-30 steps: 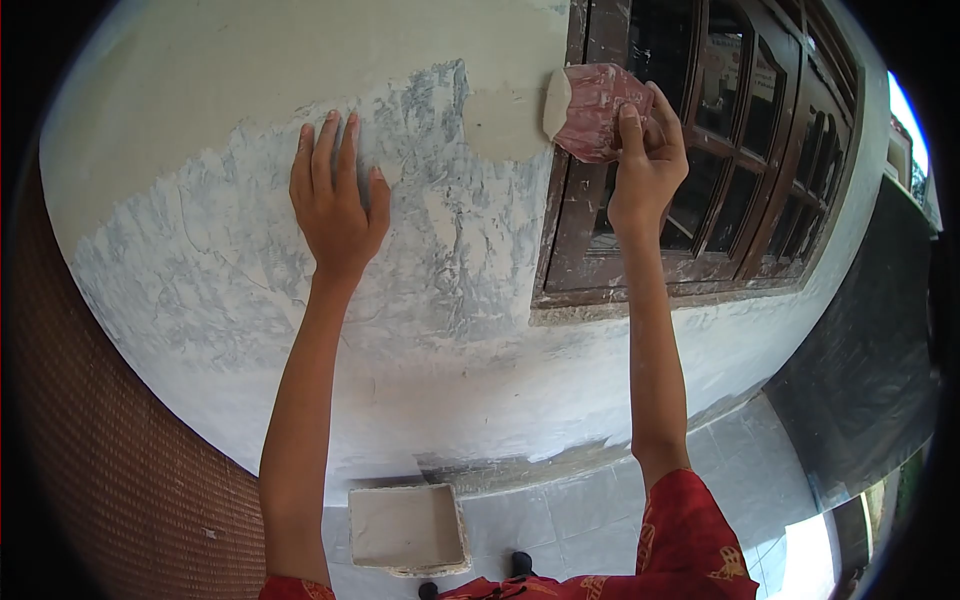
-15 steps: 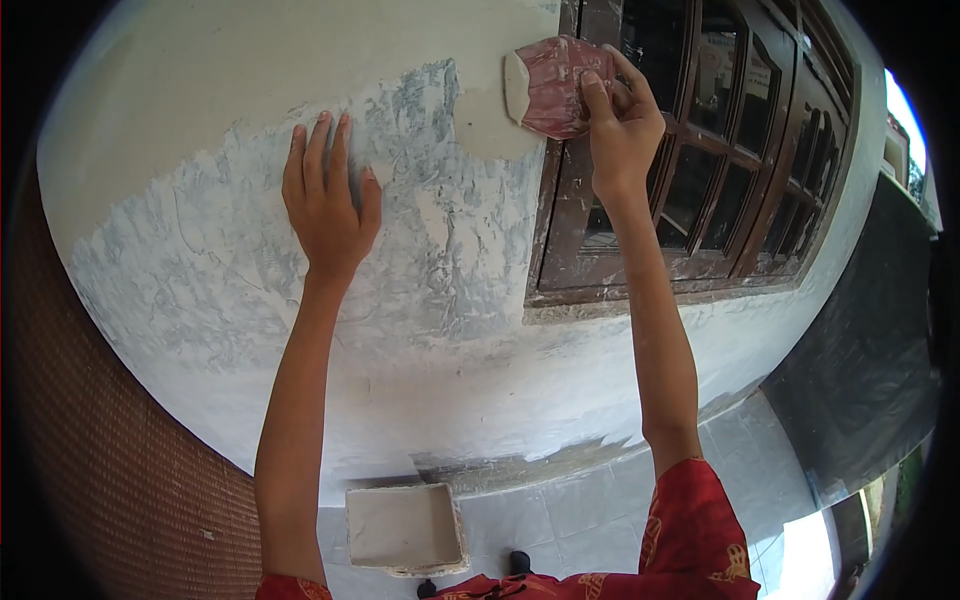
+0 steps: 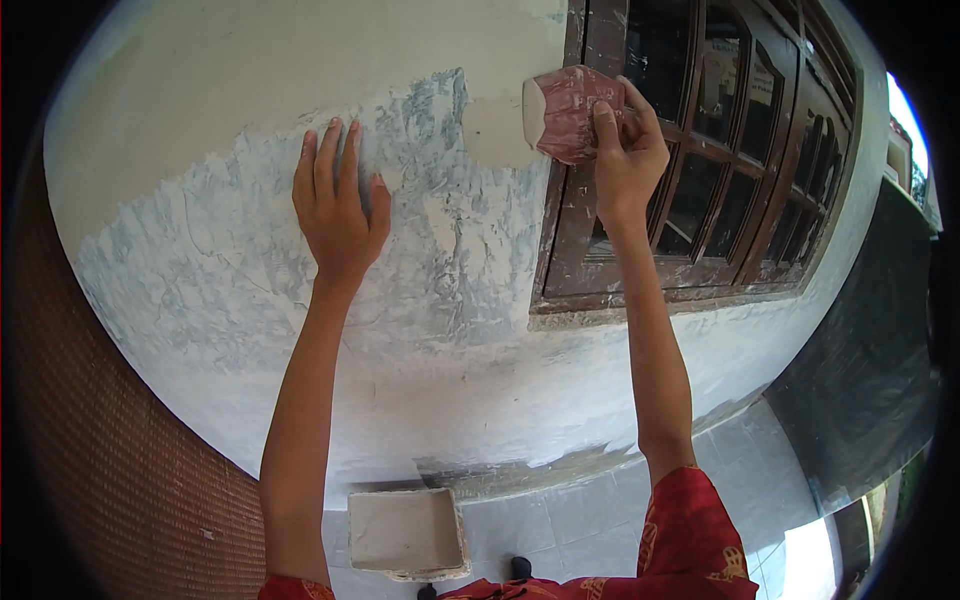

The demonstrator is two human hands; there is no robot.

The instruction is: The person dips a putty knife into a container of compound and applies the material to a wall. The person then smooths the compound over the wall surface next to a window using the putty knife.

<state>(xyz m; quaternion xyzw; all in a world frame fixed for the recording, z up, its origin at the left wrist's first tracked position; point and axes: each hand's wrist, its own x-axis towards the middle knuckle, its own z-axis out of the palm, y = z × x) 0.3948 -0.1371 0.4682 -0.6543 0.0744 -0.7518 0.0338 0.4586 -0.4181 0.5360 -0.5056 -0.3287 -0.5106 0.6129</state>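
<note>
My left hand (image 3: 338, 215) rests with spread fingers on the wall (image 3: 270, 280), over the patchy grey-white area below the smooth cream coating. Up beside the window frame, my right hand (image 3: 630, 160) grips a reddish, ridged piece (image 3: 578, 115) with pale smears on it. The piece's cream-coated edge faces left, against the wall at a smooth cream patch (image 3: 497, 132). My thumb lies on the near face of the piece, and part of my fingers is hidden behind it.
A brown wooden window (image 3: 700, 170) with dark panes stands at the right. On the tiled floor (image 3: 590, 520) below sits a rectangular tub (image 3: 405, 530) of pale material. A woven brown panel (image 3: 130, 430) runs along the left, and a dark sheet (image 3: 860, 350) hangs at the right.
The reddish piece and my right hand have moved slightly down in view. My left hand appears a little right and lower, and the whole view has shifted slightly.
</note>
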